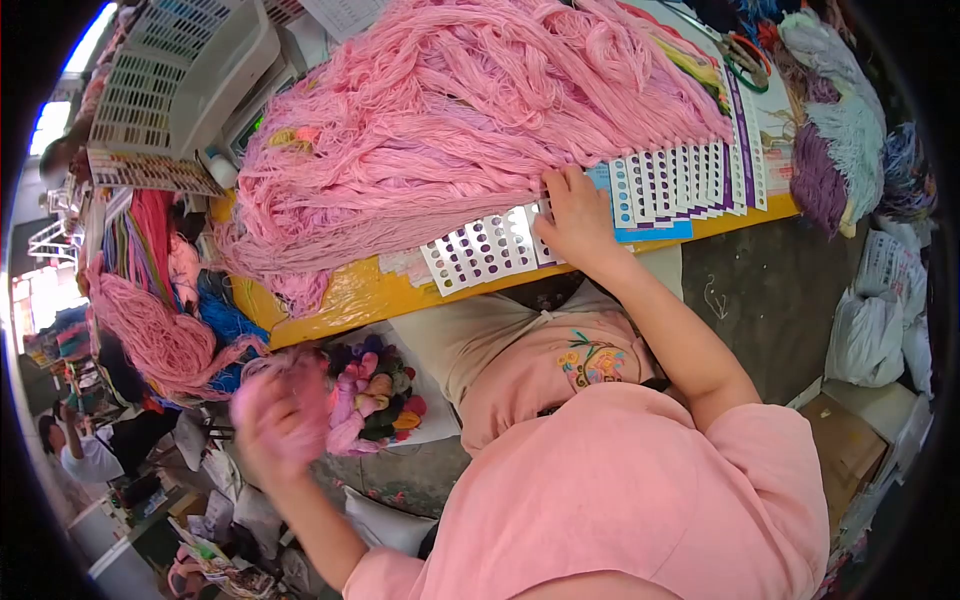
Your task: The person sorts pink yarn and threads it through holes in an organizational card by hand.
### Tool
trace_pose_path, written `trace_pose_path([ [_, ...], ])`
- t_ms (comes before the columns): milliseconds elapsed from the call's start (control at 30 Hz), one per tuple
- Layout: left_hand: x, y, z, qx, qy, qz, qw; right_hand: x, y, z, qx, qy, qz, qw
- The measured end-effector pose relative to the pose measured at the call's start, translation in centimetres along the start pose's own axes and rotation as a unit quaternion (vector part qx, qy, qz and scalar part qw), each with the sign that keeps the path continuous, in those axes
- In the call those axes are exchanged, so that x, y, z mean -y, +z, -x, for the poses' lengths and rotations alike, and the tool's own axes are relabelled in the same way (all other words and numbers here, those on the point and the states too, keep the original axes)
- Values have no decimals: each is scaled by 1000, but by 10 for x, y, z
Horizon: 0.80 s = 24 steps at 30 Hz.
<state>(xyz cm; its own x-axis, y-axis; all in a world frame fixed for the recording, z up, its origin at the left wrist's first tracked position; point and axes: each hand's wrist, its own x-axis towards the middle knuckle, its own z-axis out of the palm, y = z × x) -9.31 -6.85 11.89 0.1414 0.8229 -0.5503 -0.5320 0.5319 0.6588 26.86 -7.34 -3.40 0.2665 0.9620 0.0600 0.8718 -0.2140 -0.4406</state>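
At the yellow table's front edge, my right hand point(580, 220) bends its fingers over a white punched card point(510, 240), pinching it where the threads begin. Pale mauve thread point(400, 228) runs from this card leftward across the table. A large heap of pink thread point(480, 90) covers the tabletop behind my fingers. To the right of that hand lie several overlapping punched cards point(675, 185) with a blue card point(655, 232) under them. Low at the left, my left hand point(270, 425) is smeared by motion, with a blurred bunch of pink thread point(305, 400) in it.
Red-handled scissors point(748, 65) lie at the table's back right. Purple and pale green skeins point(845, 130) hang at the right side. Below the table sits a pile of coloured skeins point(375, 395). Pink skeins point(155, 325) hang at left. A person point(90, 450) is farther back.
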Motion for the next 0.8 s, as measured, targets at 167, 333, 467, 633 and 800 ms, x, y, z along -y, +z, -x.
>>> trace_pose_path([
  [167, 102, 63, -42, 177, -96, 12, 979, 14, -6, 32, -62, -115, -261, 956],
  [333, 139, 89, -45, 209, -104, -23, 972, 69, -45, 54, 237, 144, -640, 717],
  [467, 139, 89, -37, 260, -93, -7, 961, 84, -50, 57, 310, 163, -691, 632],
  [633, 146, 90, -32, 222, -22, -80, 971, 74, -54, 62, 263, 178, -727, 609],
  [800, 153, 105, -35, 217, -76, -70, 971, 70, -67, 62, 270, 212, -694, 633],
])
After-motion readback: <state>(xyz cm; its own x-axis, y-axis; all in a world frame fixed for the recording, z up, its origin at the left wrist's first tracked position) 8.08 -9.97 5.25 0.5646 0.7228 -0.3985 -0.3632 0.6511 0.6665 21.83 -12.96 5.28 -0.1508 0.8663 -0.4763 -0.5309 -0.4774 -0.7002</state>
